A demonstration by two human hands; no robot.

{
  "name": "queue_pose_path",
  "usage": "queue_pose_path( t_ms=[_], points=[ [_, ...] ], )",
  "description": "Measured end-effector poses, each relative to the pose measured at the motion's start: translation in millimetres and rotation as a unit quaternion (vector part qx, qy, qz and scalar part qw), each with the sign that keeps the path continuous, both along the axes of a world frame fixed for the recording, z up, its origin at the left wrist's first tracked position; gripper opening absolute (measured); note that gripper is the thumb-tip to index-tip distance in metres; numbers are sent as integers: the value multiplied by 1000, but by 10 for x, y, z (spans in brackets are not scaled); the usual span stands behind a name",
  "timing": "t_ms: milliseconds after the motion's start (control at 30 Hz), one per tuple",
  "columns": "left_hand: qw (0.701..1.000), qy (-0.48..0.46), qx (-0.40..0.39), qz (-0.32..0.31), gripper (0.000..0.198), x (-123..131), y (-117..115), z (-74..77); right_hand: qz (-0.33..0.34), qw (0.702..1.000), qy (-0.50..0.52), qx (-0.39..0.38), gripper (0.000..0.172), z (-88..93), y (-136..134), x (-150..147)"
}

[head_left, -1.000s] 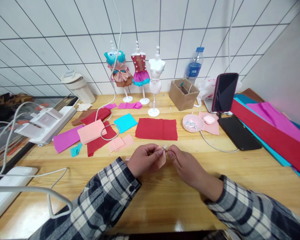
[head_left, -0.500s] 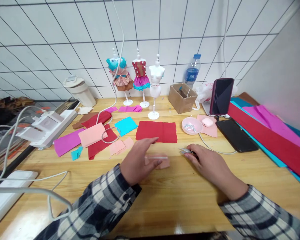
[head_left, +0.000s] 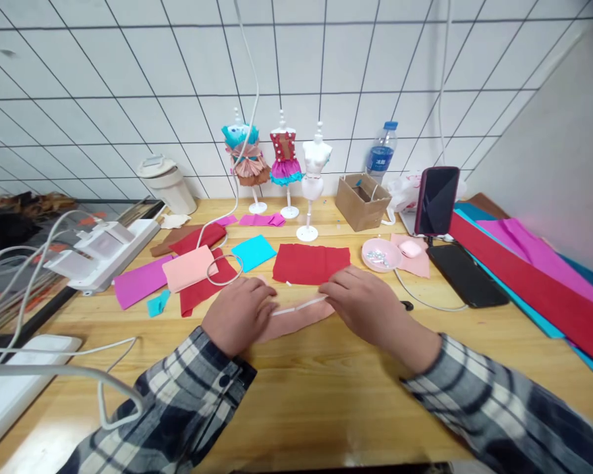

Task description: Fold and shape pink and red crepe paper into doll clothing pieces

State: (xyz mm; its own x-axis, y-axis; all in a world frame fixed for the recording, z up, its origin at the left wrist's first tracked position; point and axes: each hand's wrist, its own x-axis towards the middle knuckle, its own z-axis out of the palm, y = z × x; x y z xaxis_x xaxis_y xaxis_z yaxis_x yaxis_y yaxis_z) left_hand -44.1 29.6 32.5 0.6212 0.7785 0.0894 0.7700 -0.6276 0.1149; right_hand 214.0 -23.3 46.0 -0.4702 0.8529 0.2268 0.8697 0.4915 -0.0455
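Note:
A pink crepe paper strip (head_left: 296, 322) stretches between my two hands just above the wood, with a narrow white band, like double-sided tape, along its upper edge. My left hand (head_left: 240, 313) pinches the strip's left end, fingers closed. At the other end, the closed fingertips of my right hand (head_left: 363, 303) grip the upper corner. The black scissors handle (head_left: 407, 305) shows on the table past my right hand; the rest is hidden behind it. Just beyond the strip lies a folded red sheet (head_left: 311, 264), with a tiny white scrap (head_left: 289, 284) by its near edge.
Coloured sheets (head_left: 190, 268) and a metal ring lie to the left, near a power strip (head_left: 113, 257). Behind stand three small dress forms (head_left: 317, 158) and a cardboard box (head_left: 363, 204). A pink bowl of beads (head_left: 381, 257) and phones (head_left: 467, 276) are on the right.
The scissors have left my right hand and lie on the table. My right hand has moved left onto the pink strip, which is now spread out between both hands.

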Motion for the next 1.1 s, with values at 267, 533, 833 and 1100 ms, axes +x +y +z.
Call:
queue_pose_path(
  t_ms=[267, 533, 833, 1100],
  points=[
    [998, 8, 63, -7, 36, 110, 335, -298, 64, 996, -41, -54, 26, -244, 686, -453],
    [997, 4, 78, 16, 36, 116, 285, -303, 52, 994, 13, -92, 28, -341, 633, -378],
    [997, -7, 64, 30, 39, 97, 288, -296, 30, 994, 23, -106, 31, -327, 603, -263],
    [998, -8, 49, 40, 44, 20, 303, -260, -45, 991, 94, -85, 16, -297, 331, 116]
  ],
)
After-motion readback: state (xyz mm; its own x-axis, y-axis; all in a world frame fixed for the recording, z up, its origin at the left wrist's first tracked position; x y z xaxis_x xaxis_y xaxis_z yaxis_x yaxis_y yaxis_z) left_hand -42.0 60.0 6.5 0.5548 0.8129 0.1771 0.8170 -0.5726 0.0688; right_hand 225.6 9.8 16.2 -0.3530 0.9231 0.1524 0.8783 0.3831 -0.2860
